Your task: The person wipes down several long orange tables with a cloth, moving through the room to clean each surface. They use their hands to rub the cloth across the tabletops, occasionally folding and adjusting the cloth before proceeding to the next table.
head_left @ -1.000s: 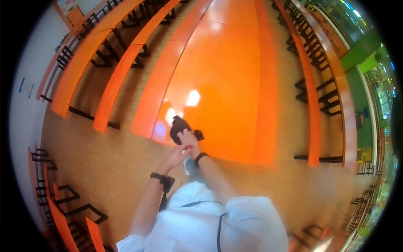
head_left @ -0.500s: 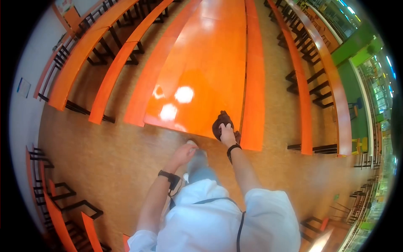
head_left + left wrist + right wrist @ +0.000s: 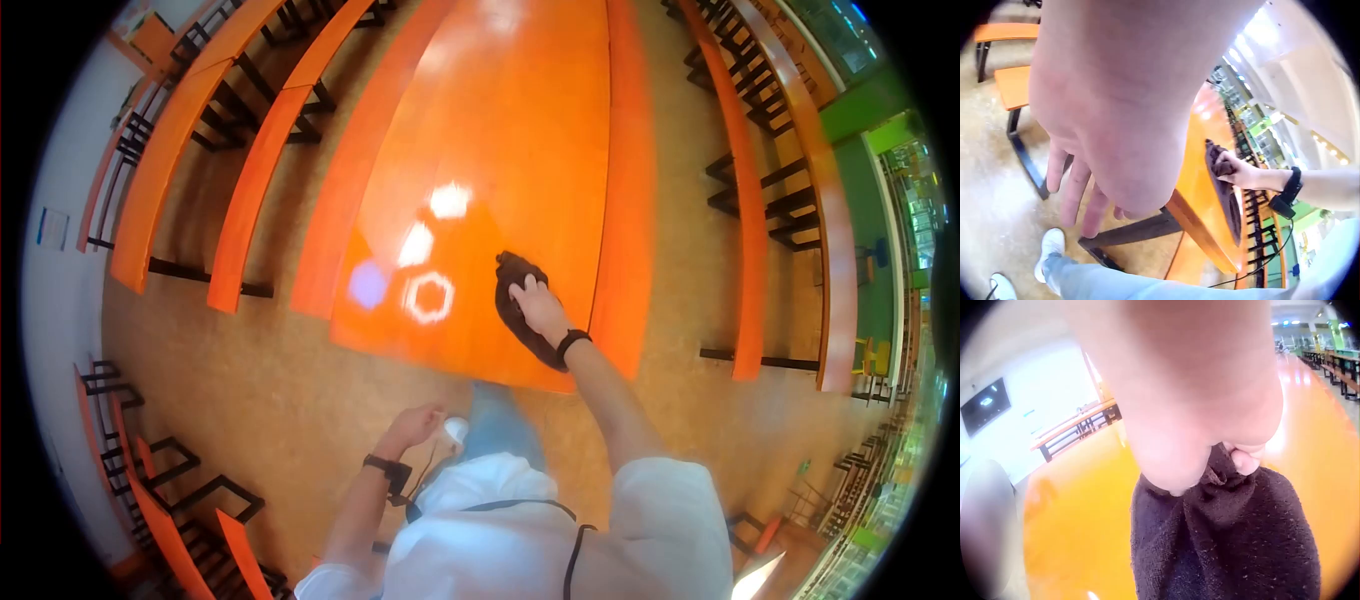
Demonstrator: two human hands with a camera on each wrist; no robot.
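A dark brown cloth (image 3: 523, 305) lies on the orange table (image 3: 480, 150) close to its near right corner. My right hand (image 3: 541, 306) grips the bunched middle of it; in the right wrist view the fingers curl into the cloth (image 3: 1229, 537), which spreads over the tabletop. The left wrist view shows the same cloth (image 3: 1227, 194) stretched along the table under that hand. My left hand (image 3: 412, 427) hangs over the floor beside the table's near end, holding nothing. Its fingers (image 3: 1075, 194) point downward, loosely extended, in the left wrist view.
Orange benches (image 3: 345, 210) (image 3: 625, 200) flank the table on both sides. Further rows of tables and benches (image 3: 735, 200) stand left and right. Dark table legs (image 3: 1129, 231) and the person's shoes (image 3: 1052, 250) show below the near edge. A wall (image 3: 70, 180) rises at the far left.
My right hand and the cloth moved rightward from the table's near left part, and the cloth now looks more stretched out. My left hand drew back toward the body, away from the right.
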